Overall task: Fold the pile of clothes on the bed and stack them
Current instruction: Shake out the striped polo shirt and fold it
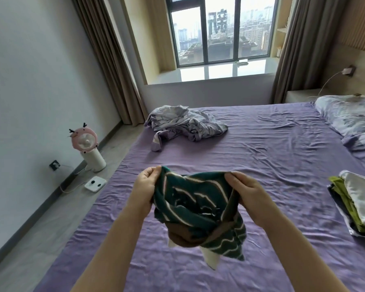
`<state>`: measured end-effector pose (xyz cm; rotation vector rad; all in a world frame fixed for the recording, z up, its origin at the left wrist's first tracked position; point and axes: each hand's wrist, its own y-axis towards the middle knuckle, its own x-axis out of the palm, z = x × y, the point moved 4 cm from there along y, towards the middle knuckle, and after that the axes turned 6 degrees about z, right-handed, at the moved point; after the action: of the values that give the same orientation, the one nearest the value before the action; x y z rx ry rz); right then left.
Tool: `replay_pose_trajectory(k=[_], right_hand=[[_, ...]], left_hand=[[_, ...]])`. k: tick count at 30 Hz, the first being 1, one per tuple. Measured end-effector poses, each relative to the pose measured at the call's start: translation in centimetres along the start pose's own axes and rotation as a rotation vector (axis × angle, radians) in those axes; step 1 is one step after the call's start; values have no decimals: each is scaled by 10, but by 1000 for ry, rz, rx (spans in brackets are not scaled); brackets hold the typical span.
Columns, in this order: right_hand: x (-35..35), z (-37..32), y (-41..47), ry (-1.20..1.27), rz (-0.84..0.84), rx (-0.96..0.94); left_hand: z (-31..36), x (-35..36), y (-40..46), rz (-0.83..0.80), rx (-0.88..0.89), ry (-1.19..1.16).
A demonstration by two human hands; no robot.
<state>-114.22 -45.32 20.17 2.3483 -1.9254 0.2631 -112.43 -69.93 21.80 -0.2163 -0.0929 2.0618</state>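
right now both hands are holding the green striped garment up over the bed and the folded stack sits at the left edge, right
Not quite. The head view shows both the left hand and the right hand gripping the green striped garment above the bed, but the folded stack sits at the right edge.

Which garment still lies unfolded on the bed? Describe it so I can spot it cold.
Start at the window and drop to the purple bed. At its far left corner lies a crumpled grey-lilac garment, loose and spread out, unlike the neat folded stack at the right edge.
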Motion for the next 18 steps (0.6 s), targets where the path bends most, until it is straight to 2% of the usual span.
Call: replay_pose_trajectory(k=[2,4,5,7,10,12,14,16,18], right_hand=[[8,2,5,74,9,62],[17,5,8,124,22,103],[21,5,9,155,31,118],[20,5,11,214,56,139],[9,5,12,345,112,213],[-2,3,13,424,122,227],[-11,0,12,414,58,192],[-21,-4,6,105,-32,118],[-24,1,-2,-150,-122,128]], left_hand=[[0,-2,-3,76,328,436],[2,12,-21,-4,571,475],[0,24,-32,-122,598,437],[-6,50,-51,-370,519,369],[-14,77,-61,-540,458,363],[-14,88,-61,-468,533,452],[-11,92,-56,-292,578,490],[-6,91,-48,-157,543,417],[-1,88,-39,-85,474,307]])
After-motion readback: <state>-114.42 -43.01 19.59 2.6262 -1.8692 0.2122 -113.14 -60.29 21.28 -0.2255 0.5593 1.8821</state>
